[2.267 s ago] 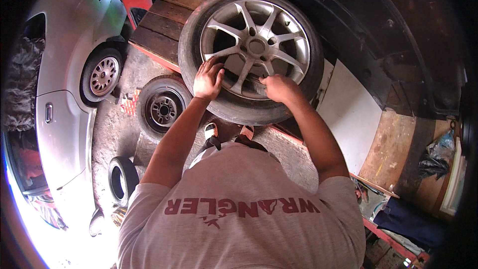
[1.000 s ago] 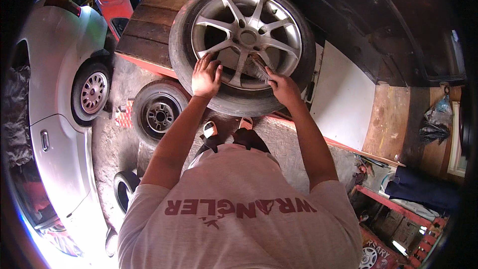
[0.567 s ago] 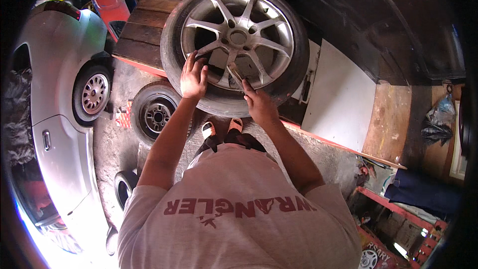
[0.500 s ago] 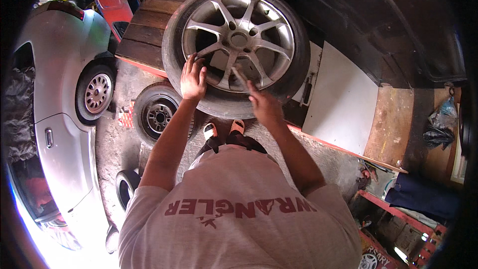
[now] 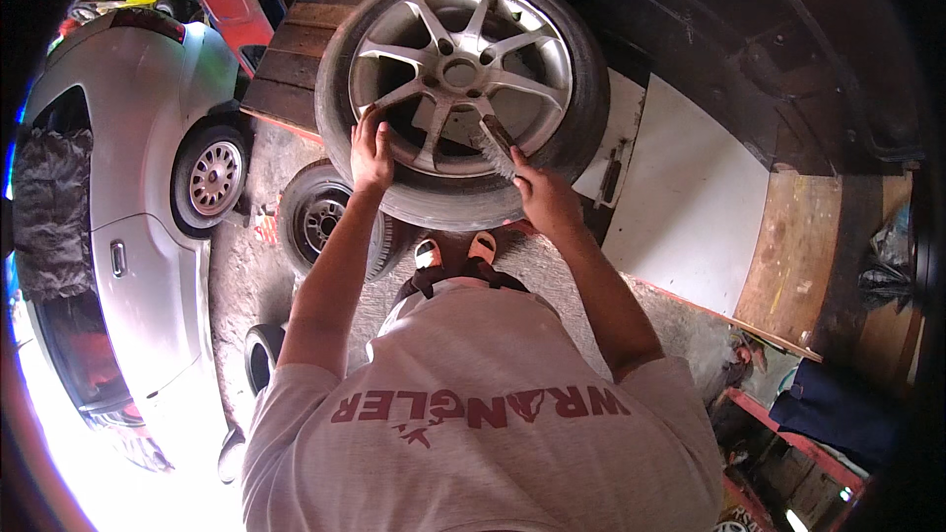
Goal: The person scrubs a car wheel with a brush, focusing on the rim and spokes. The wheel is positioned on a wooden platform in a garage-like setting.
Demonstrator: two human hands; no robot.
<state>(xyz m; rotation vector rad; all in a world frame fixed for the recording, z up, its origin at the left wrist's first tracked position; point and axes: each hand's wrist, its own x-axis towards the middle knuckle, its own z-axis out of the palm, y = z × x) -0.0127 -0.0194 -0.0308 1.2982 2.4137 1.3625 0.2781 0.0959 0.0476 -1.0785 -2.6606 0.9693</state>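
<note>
A large car wheel (image 5: 460, 72), a grey multi-spoke alloy rim inside a black tyre (image 5: 434, 209), lies face up in front of me. Dust and brown grime show on its spokes. My left hand (image 5: 371, 156) rests at the rim's near left edge, fingers stretched out and thumb apart. In my right hand (image 5: 548, 199) is a brush (image 5: 499, 148) with a dark handle and pale bristles. The brush lies over the near right part of the rim, beside a spoke; whether its bristles touch the metal I cannot tell.
Wooden planks (image 5: 296, 69) lie under the wheel, with a white panel (image 5: 690, 197) to the right. A second wheel (image 5: 320, 222) and a loose tyre (image 5: 263, 355) are on the floor at left. A silver car (image 5: 148, 207) stands further left. Dark cloth (image 5: 838, 414) hangs at lower right.
My right hand and the brush have shifted to the right along the near rim, and the brush's bristles now show. My left hand stays at the rim's left edge. The view has shifted slightly.
</note>
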